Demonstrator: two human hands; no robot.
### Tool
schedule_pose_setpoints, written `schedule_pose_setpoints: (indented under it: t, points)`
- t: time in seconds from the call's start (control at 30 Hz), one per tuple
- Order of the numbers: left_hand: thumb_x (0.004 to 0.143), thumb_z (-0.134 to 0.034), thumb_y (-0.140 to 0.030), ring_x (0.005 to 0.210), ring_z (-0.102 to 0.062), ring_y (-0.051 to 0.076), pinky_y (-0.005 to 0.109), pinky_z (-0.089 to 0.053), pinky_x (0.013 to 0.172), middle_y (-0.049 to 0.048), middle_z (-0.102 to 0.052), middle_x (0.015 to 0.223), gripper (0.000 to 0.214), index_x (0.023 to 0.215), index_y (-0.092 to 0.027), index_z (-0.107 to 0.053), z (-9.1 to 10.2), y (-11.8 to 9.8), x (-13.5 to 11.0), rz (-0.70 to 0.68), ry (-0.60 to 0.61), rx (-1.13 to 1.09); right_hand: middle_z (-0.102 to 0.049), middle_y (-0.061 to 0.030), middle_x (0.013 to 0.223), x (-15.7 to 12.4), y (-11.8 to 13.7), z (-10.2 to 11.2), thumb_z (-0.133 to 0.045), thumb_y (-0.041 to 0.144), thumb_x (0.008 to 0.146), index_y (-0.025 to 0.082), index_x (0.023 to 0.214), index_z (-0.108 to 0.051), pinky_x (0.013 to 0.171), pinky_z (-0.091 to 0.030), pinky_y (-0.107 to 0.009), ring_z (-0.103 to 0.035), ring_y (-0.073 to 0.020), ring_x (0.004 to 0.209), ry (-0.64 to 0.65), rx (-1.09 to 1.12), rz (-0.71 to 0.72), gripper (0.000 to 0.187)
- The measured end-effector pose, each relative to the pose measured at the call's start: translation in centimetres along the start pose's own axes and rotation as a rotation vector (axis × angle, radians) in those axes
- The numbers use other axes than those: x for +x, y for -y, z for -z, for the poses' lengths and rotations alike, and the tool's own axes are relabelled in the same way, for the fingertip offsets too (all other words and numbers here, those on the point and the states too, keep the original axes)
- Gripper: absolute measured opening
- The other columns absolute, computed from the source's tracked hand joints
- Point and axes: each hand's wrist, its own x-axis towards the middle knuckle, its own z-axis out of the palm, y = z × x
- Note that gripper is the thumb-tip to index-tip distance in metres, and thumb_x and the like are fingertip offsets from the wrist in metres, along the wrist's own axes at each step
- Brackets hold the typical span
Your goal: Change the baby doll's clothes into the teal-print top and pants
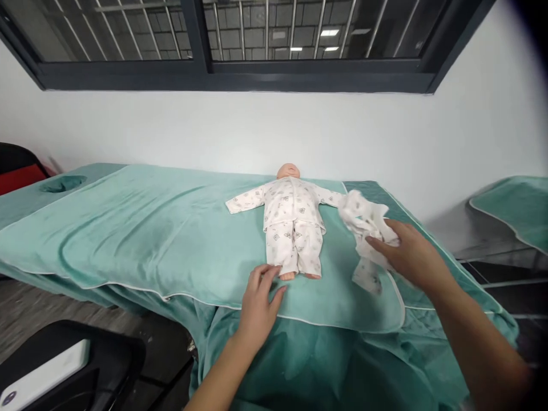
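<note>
A baby doll (292, 220) in a white printed top and trousers lies on its back on a teal towel (171, 240) spread over a padded table. My left hand (259, 305) rests flat on the towel with fingers apart, fingertips just short of the doll's foot. My right hand (409, 254) lies to the doll's right, its fingers on a crumpled white printed cloth (363, 225) that sits on the towel beside the doll's arm.
A white wall and a dark-framed window rise behind the table. A second teal-covered table (514, 208) stands at the right. A black and white device (51, 365) sits low at the left, with a red and black seat (17, 168) at the far left.
</note>
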Motion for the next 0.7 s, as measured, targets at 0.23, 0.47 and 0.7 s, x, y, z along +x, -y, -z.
schedule_pose_setpoints:
  t: [0.23,0.47,0.7]
  points:
    - [0.092,-0.06,-0.033,0.104,-0.06,0.022,0.037,-0.055,0.088,0.0093,-0.057,0.113,0.035,0.127,-0.024,-0.059,-1.5,0.3,1.7,-0.072,-0.028,0.165,-0.042,-0.025,0.148,1.0,-1.8,-3.3,-0.043,0.059,0.094,0.017,0.147,-0.04,0.094,-0.041,-0.065,-0.043,-0.0482,0.132,0.23,-0.334,-0.139,0.068]
    - [0.095,-0.056,-0.024,0.098,-0.059,0.018,0.033,-0.053,0.085,0.0079,-0.057,0.107,0.026,0.12,-0.022,-0.062,-0.5,0.1,2.7,-0.197,-0.054,0.109,-0.056,-0.0138,0.135,-6.1,5.7,-4.0,-0.054,0.027,0.095,0.022,0.124,-0.055,0.104,-0.043,-0.053,-0.051,-0.0316,0.126,0.034,0.034,0.426,0.03]
    - [0.093,-0.052,-0.011,0.091,-0.055,0.015,0.029,-0.05,0.078,0.006,-0.051,0.103,0.034,0.123,-0.025,-0.06,0.2,1.0,1.8,-0.311,-0.132,0.211,-0.058,-0.0102,0.116,-9.7,8.4,-7.8,-0.05,0.02,0.097,0.024,0.118,-0.054,0.089,-0.053,-0.04,-0.06,-0.0239,0.106,0.153,0.4,0.335,0.022]
